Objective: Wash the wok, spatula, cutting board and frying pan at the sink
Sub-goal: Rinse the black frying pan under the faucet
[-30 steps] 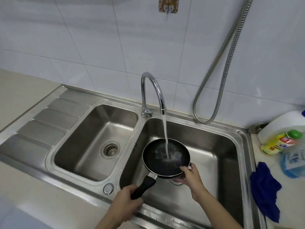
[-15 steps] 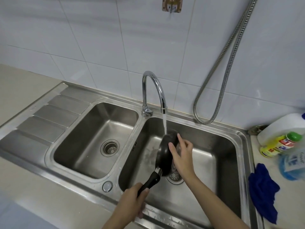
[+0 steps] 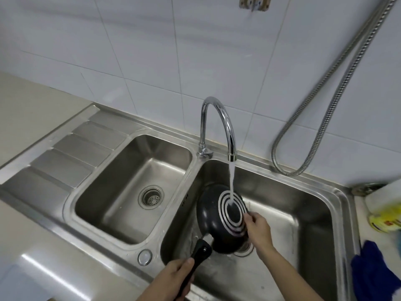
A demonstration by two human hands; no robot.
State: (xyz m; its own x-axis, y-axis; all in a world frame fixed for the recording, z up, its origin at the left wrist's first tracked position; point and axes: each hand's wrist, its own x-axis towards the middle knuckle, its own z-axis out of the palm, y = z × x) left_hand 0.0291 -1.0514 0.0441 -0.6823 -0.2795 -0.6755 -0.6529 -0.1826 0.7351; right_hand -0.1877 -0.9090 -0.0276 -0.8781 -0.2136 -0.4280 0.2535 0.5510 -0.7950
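Observation:
A small black frying pan (image 3: pixel 213 216) is held upside down over the right sink basin (image 3: pixel 303 213), its ringed underside facing up. Water from the chrome tap (image 3: pixel 225 127) falls onto that underside. My left hand (image 3: pixel 173 276) grips the pan's black handle (image 3: pixel 195 263) near the sink's front edge. My right hand (image 3: pixel 258 227) is at the pan's right rim with curled fingers touching the base. No wok, spatula or cutting board is in view.
The left basin (image 3: pixel 121 192) with its drain strainer (image 3: pixel 151 198) holds nothing. A ribbed drainboard (image 3: pixel 71 155) lies far left. A metal hose (image 3: pixel 325 105) hangs on the tiled wall. Detergent bottles (image 3: pixel 384 213) and a blue cloth (image 3: pixel 373 270) sit on the right counter.
The pan has been turned from face up, through on edge, to bottom up under the stream. My right hand moved from the rim to the pan's underside.

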